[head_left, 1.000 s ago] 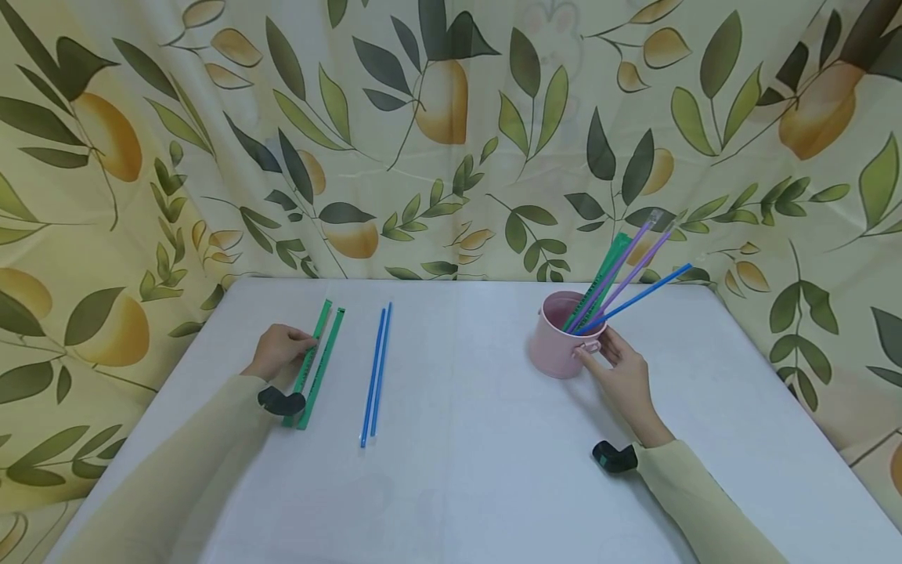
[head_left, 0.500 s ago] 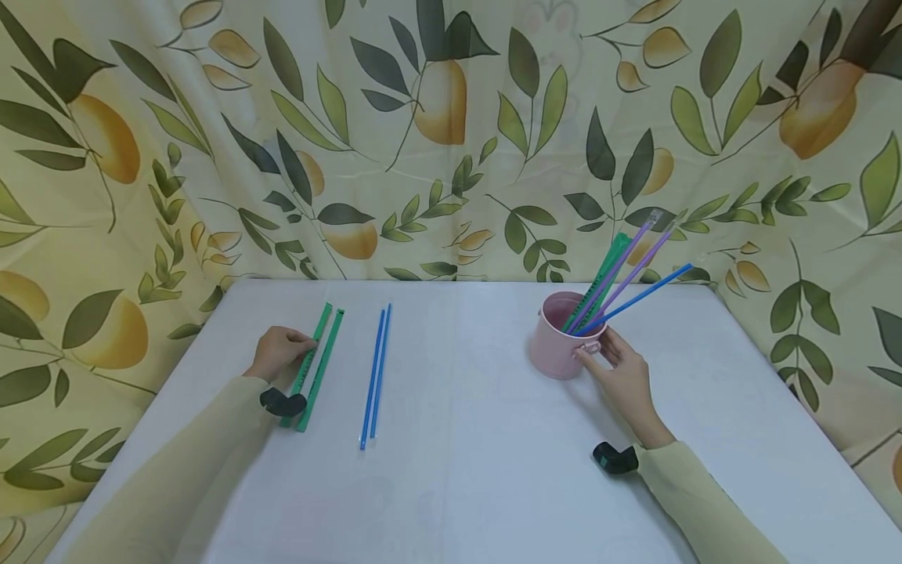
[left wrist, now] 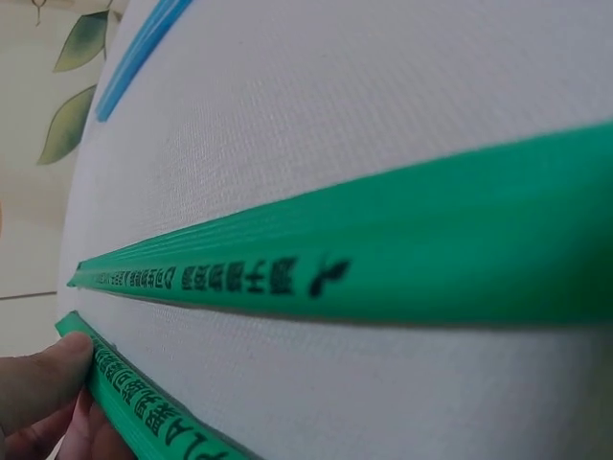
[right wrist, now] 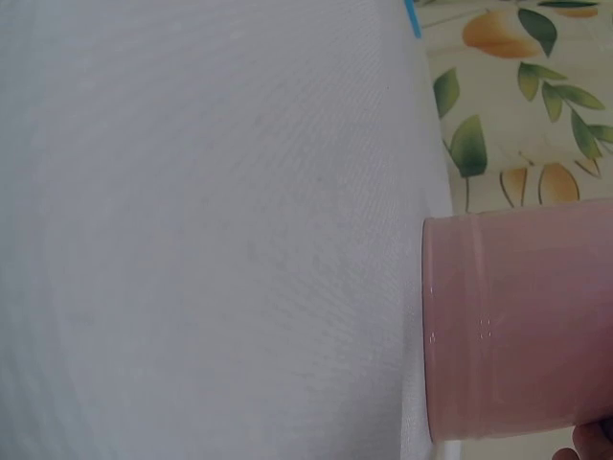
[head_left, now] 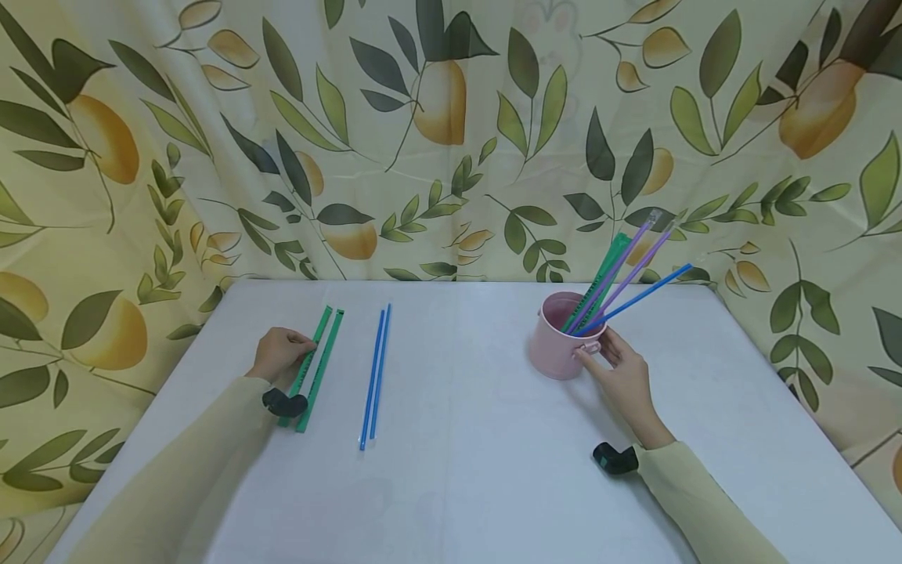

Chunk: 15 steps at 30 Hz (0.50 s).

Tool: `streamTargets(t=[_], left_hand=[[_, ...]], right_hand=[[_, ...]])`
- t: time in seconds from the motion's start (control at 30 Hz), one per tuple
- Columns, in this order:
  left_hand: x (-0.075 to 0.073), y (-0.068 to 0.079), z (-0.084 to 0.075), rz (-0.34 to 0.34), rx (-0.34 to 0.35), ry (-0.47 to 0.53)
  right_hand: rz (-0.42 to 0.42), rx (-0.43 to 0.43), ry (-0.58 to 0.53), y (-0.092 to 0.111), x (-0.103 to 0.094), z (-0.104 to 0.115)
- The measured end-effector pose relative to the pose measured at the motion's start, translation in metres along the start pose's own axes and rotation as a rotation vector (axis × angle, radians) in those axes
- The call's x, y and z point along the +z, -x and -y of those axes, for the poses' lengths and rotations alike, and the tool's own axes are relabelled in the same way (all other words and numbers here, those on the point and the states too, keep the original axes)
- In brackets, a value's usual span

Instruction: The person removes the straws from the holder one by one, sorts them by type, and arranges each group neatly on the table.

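Note:
On the left, my left hand pinches a green-wrapped drinking straw between thumb and fingers, near its far end. Black print runs along that wrapper in the left wrist view, where the thumb presses it. A second green-wrapped straw lies just right of it, nearly parallel. My right hand grips the small pink bucket by its right side, thumb at the handle lug. Out of the upright bucket lean green wrapped straws, two purple straws and a blue straw.
Two blue straws lie side by side on the white table, between the green ones and the bucket. A leaf-and-fruit patterned curtain hangs behind the table's far edge. Each wrist carries a black camera.
My left hand and the straw it pinches have shifted very slightly toward me. The right hand and bucket have stayed in place.

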<state>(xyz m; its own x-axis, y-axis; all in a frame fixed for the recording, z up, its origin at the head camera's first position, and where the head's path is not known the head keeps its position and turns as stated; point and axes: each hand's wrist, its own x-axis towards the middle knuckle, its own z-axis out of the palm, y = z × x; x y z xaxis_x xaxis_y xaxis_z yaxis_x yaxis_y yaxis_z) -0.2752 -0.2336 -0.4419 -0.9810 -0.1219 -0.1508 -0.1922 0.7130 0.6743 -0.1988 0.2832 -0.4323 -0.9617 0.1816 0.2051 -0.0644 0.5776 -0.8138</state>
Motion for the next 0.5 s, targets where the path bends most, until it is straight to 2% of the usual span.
streamTargets(t=[0.33,0.5], left_hand=[[0.0007,-0.0031,-0.0017,0.000,0.010,0.008],[0.0004,-0.0029,-0.0009,-0.003,0.026,-0.026]], right_hand=[[-0.003,-0.005,-0.005,-0.0003,0.0000,-0.0009],[-0.004,-0.010,-0.004,-0.0010,0.0003,-0.0007]])
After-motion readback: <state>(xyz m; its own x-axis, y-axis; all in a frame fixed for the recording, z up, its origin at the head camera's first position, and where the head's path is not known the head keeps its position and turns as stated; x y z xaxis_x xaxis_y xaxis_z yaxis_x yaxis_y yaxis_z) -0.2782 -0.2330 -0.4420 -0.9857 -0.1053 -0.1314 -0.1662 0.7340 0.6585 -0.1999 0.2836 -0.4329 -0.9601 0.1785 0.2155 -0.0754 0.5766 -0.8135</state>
